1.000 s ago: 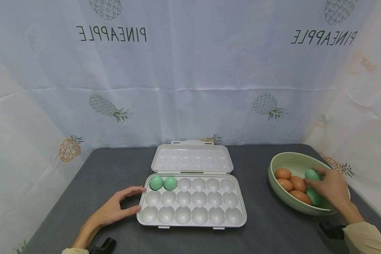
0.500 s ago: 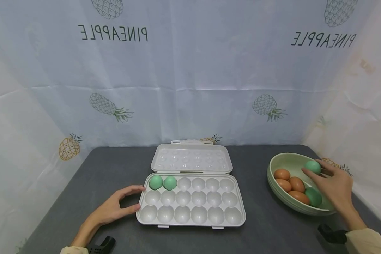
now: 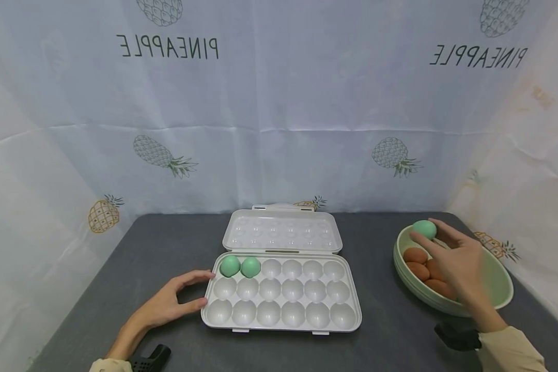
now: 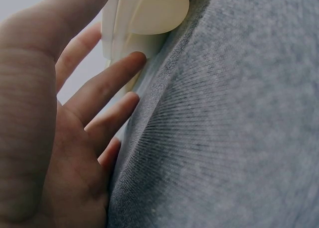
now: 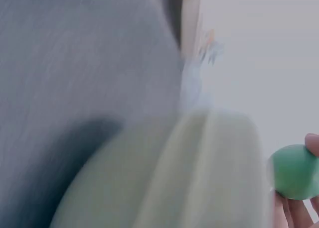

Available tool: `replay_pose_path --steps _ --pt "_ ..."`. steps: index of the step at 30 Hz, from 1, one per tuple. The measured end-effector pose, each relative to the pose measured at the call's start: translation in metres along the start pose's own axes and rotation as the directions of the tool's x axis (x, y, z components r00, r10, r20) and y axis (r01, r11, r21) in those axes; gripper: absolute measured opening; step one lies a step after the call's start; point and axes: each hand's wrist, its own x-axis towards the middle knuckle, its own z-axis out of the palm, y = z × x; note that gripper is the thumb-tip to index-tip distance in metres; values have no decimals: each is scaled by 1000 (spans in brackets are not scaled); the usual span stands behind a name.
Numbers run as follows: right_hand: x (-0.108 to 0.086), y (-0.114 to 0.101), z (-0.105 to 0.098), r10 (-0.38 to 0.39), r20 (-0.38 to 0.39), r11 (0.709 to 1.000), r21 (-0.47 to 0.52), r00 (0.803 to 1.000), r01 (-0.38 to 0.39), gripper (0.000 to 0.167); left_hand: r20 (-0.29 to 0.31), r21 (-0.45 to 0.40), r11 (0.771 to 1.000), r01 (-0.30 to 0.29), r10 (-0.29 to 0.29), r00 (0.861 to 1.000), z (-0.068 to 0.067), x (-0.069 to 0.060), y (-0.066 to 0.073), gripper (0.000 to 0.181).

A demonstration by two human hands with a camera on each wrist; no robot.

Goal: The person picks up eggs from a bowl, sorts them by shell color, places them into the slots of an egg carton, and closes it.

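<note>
Right hand (image 3: 462, 261) pinches one green egg (image 3: 424, 229) between thumb and fingers, the egg held by the far left rim of the pale green bowl (image 3: 499, 284), in which several brown eggs (image 3: 417, 255) lie partly hidden behind the hand. Left hand (image 3: 167, 304) holds nothing, its thumb and fingers spread wide at the left edge of the white egg box (image 3: 292, 291), fingertips at or just beside the rim. The box lies on the dark table (image 3: 376, 336) with its lid (image 3: 282, 231) folded back, two more green eggs (image 3: 230, 266) side by side in the far row's leftmost cups.
</note>
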Motion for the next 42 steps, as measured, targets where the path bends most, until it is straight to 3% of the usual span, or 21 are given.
replay_pose_path --steps 4,15,21,29,42 --pt "-6 -19 24 -77 15 995 65 997 76 52 -1 7 1000 0 0 1000 0 0 -1 46" --pt "-22 -56 88 -117 98 974 205 988 95 51 3 -2 1000 -9 9 1000 1 -1 -2 46" --pt "-35 -65 120 -143 195 957 276 970 86 51 2 -1 1000 6 -6 1000 1 -1 -2 46" --pt "-54 -73 159 -200 279 959 253 939 129 48 4 7 1000 12 -12 1000 1 0 -1 46" --pt "-81 -80 208 -156 433 930 366 888 -15 46 0 -2 1000 19 -19 1000 1 1 1 46"
